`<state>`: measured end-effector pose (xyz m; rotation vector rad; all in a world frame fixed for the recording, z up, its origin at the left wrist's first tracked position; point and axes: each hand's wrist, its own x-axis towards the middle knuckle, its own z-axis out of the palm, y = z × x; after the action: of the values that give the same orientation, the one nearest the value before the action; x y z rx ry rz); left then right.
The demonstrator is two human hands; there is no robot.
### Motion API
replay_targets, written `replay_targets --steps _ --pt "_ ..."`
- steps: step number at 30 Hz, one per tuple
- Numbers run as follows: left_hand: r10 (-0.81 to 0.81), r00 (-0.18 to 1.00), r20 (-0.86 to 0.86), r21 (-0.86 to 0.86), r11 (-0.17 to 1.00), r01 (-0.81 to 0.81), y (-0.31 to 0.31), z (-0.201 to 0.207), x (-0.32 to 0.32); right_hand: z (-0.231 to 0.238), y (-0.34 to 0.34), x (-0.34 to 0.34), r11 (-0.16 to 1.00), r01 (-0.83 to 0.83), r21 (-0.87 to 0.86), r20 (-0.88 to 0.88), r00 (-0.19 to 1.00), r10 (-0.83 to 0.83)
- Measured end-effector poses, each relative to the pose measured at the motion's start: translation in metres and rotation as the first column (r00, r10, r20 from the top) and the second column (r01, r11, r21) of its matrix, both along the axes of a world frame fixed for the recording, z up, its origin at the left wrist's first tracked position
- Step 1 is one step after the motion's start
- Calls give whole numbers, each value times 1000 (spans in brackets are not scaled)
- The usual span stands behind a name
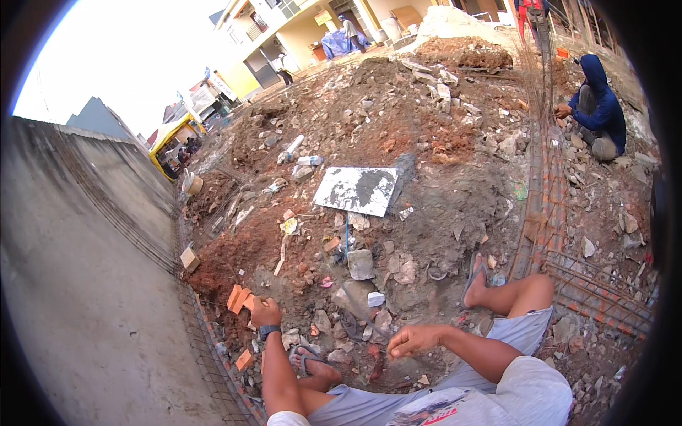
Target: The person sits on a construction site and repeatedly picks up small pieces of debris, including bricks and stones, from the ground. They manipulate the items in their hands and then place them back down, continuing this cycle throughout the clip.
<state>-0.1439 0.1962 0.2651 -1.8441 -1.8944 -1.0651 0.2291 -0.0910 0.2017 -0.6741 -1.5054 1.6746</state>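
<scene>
Head view is showing the left hand (266,311) at lower left of the frame, closing its fingers around a brick (241,298) beside the wall (85,270). At lower centre the right hand (410,340) is hanging loosely curled and empty above rubble (369,234).

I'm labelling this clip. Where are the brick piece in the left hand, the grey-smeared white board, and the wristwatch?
brick piece (240,298), head view, on its orange face left of the left hand.
white board (355,190), head view, mid-panel.
wristwatch (268,331), head view, on the dark strap.
</scene>
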Motion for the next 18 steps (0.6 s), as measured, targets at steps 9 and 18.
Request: replay_targets --steps 9,18 --pt "-23 1000 14 101 995 22 7 8 12 -23 34 12 561 661 499 586 220 -780" --pt "-6 1000 13 101 995 5 3 4 -7 3 44 21 923 346 -169 114 937 -331"
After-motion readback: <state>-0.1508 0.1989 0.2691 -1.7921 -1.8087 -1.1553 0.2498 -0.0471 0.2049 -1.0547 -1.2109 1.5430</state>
